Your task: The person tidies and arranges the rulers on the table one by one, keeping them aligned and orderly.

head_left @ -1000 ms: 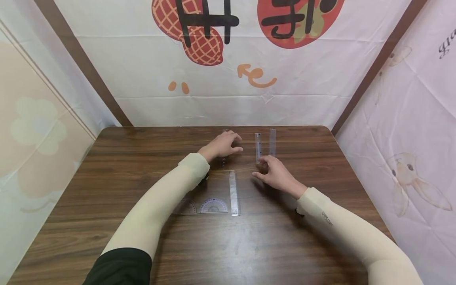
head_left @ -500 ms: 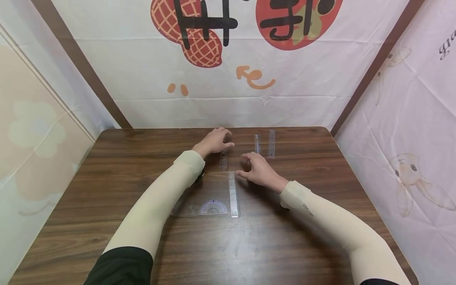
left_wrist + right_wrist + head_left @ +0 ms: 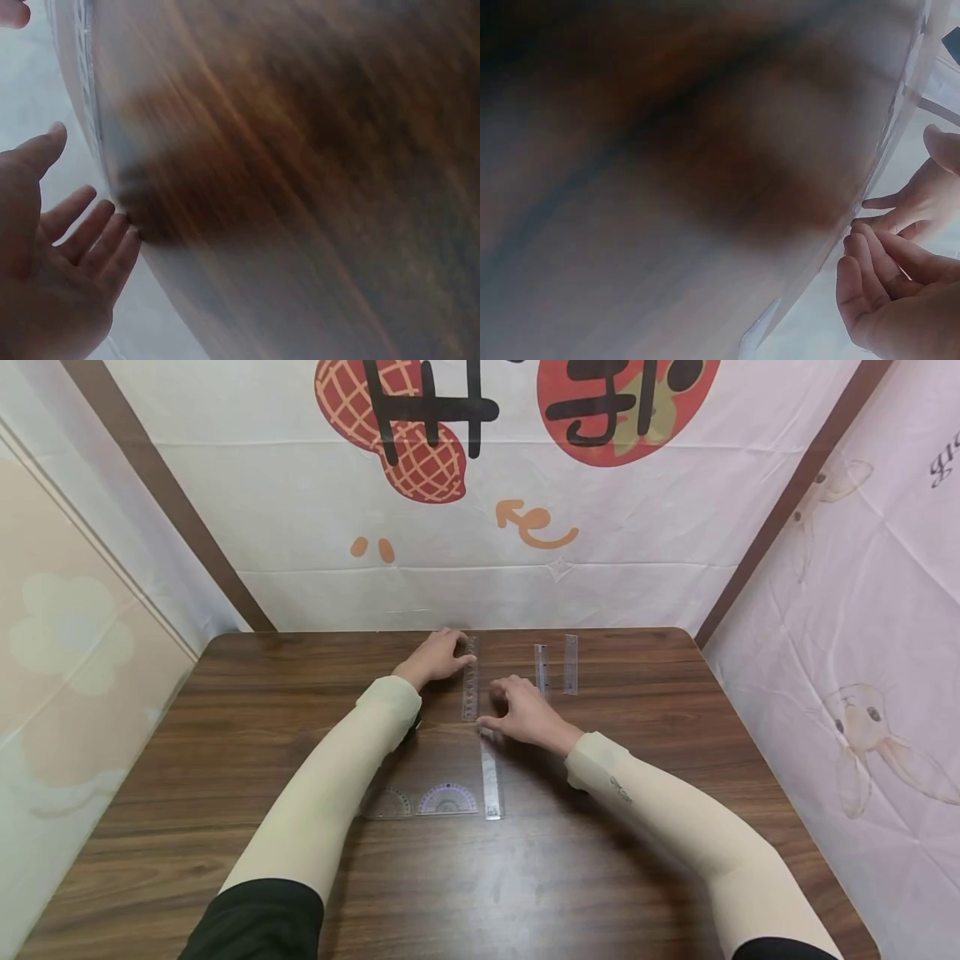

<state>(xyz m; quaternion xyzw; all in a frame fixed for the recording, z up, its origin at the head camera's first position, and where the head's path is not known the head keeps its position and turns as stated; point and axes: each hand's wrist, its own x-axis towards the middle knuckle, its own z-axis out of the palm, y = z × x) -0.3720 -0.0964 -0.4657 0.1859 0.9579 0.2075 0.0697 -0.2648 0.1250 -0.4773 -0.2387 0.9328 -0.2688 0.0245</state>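
In the head view, my left hand (image 3: 438, 656) is at the far left side of a clear ruler (image 3: 470, 693) with a row of cut-out shapes, its thumb over the ruler's edge. Its fingers are spread and loosely bent in the left wrist view. My right hand (image 3: 531, 717) hovers just right of that ruler's near end, fingers bent and thumb apart, nothing between them. The thumb overlaps the top of a second clear ruler (image 3: 491, 785), lying below in line with the first. Left of it lies clear plastic with a purple protractor scale (image 3: 447, 799), partly hidden by the left sleeve.
Two short clear rulers, one narrower (image 3: 542, 667) and one wider (image 3: 571, 664), lie side by side at the back right of the wooden table (image 3: 637, 710). A printed cloth wall (image 3: 465, 585) rises right behind the table's far edge.
My left hand has drawn back leftward, uncovering the ruler with cut-outs. My right hand has moved left from the two short rulers to the near end of that ruler.
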